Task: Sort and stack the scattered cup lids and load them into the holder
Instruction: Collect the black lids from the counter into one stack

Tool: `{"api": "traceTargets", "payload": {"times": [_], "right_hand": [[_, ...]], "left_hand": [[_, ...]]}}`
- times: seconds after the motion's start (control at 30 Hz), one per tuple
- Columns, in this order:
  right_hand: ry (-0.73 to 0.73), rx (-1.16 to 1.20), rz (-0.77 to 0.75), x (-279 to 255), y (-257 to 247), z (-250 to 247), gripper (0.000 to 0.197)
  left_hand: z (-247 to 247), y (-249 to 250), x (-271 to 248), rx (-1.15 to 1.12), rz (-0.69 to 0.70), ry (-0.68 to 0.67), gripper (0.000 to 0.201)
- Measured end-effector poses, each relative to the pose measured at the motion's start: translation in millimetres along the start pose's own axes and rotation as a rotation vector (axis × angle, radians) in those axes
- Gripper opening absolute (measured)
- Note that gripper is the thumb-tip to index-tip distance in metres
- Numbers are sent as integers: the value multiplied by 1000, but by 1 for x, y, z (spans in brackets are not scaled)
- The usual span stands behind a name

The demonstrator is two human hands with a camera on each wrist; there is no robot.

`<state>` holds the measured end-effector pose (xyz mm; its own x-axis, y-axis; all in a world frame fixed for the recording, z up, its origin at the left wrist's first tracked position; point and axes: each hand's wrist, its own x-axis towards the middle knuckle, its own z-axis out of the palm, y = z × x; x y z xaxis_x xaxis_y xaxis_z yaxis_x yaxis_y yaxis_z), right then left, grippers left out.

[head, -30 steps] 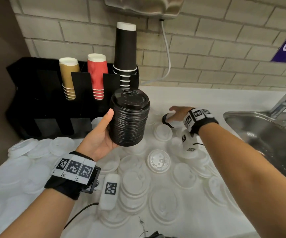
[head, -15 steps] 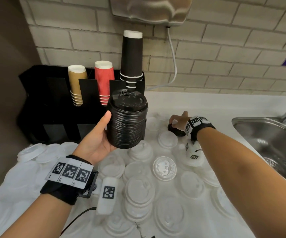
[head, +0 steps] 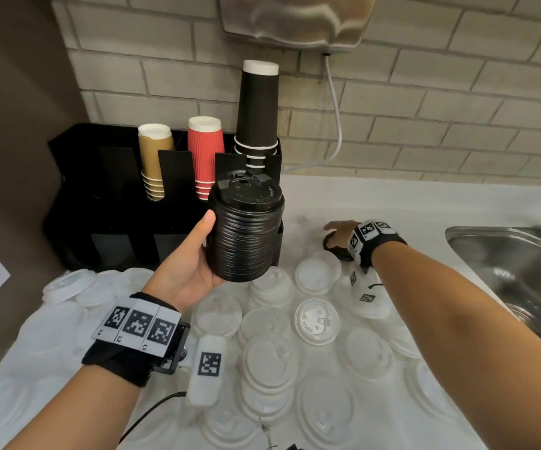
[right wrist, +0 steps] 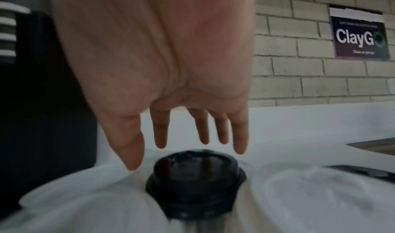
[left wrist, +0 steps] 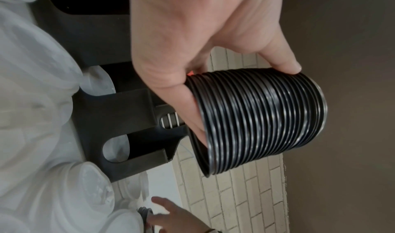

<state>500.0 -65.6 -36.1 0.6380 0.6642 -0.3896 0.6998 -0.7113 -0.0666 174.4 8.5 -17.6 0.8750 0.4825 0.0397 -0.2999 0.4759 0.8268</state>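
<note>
The black holder (head: 77,203) stands against the wall, with tan cups (head: 154,164), red cups (head: 205,157) and black cups (head: 258,112) in its slots. In front of it, the left hand (head: 186,264) grips a stack of black lids (head: 246,232), thumb and fingers curled round it. To the holder's right, the right hand (right wrist: 171,64) hovers with fingers spread over a small black lid stack (right wrist: 192,186) among white lids (head: 316,321).

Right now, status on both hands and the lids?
Left hand grips black lid stack. Right hand open, over a loose black lid. White lids crowd it. Holder unloaded.
</note>
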Motion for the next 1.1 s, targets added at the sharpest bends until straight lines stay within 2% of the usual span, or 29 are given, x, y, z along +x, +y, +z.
{"api": "traceTargets", "payload": {"times": [0.13,0.2,0.27,0.33,0.4,0.47,0.57,0.67,0.73,0.9,1.1], "right_hand": [[-27,-58,-21,5,2,6,60],[24,-45,19,2,-2,3,54],[136,87,96,-8,-5,-8,49],[278,372,129,-20,-6,-23,49],[337,669,41,-37,-8,-40,44],[355,904,-127,-63,-10,-52,31],[332,1123,-407,-109,-14,-60,21],[227,1036,-690,-155,-15,-60,37],[194,858,-765,-177,-19,-58,46],[152,614,-779,-202,-29,-47,45],[208,510,-750,-211,-26,-43,47]], "left_hand": [[-7,3,0,11,-8,15,55],[-10,3,1,11,-8,8,61],[-10,2,2,4,-11,-16,65],[-7,-1,3,-2,-16,-46,65],[-3,-6,3,-15,-26,-61,64],[2,-12,4,-10,-36,-61,64],[11,-23,3,-25,-79,-45,59],[19,-34,0,-45,-107,-2,60],[26,-41,-1,-11,-121,19,66],[44,-53,-4,78,-151,28,61],[55,-55,-8,95,-173,53,67]]}}
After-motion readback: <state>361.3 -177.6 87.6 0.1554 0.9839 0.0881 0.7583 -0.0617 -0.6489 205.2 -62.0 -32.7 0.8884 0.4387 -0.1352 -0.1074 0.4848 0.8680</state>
